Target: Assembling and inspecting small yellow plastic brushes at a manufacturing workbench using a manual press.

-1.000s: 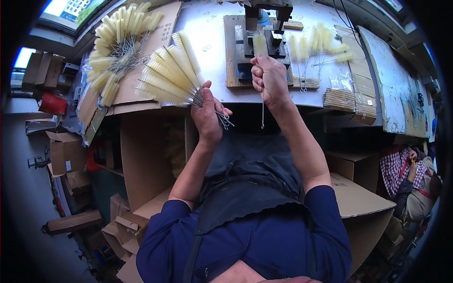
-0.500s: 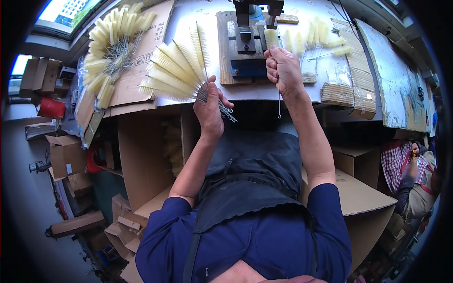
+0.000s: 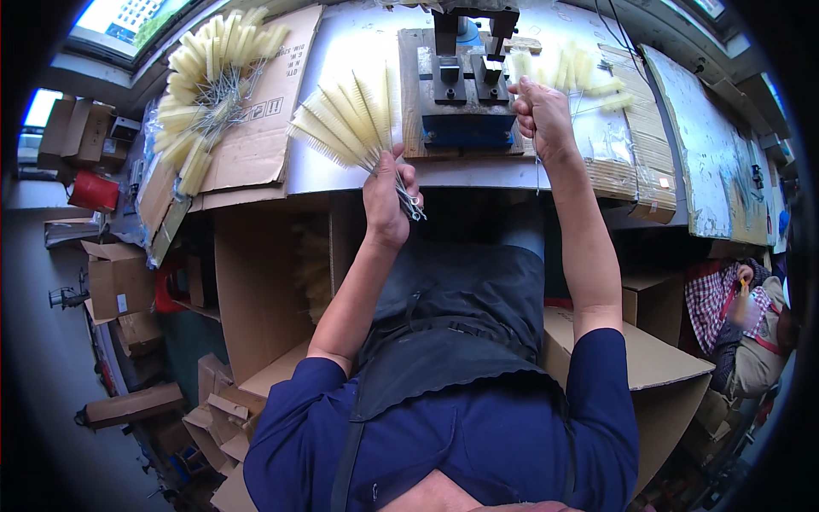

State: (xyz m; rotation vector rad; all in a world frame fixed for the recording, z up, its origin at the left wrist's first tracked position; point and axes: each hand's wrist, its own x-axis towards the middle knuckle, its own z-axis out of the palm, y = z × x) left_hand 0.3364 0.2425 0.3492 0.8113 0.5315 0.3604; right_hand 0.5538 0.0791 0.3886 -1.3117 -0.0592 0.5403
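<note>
My left hand (image 3: 389, 194) is closed round the wire stems of several bottle brushes (image 3: 354, 119). Their pale yellow bristles fan out above the fist, and the looped wire ends stick out below it. My right hand (image 3: 543, 118) grips one bottle brush by its stem; its bristle head (image 3: 521, 65) shows above the fingers and the thin wire hangs below. This hand is just right of a black metal press (image 3: 465, 81) with a blue base, fixed on a wooden board. More bottle brushes (image 3: 580, 72) lie on the table beyond my right hand.
A big pile of bottle brushes (image 3: 205, 81) rests on cardboard (image 3: 256, 145) at the left. Stacked flat cardboard (image 3: 627, 175) lies at the right table edge. Open cartons (image 3: 269, 282) stand below the table on both sides. Another person (image 3: 746, 320) sits at the far right.
My right hand has moved right, away from the press, with its brush. My left hand has shifted slightly right, and its brush fan is narrower.
</note>
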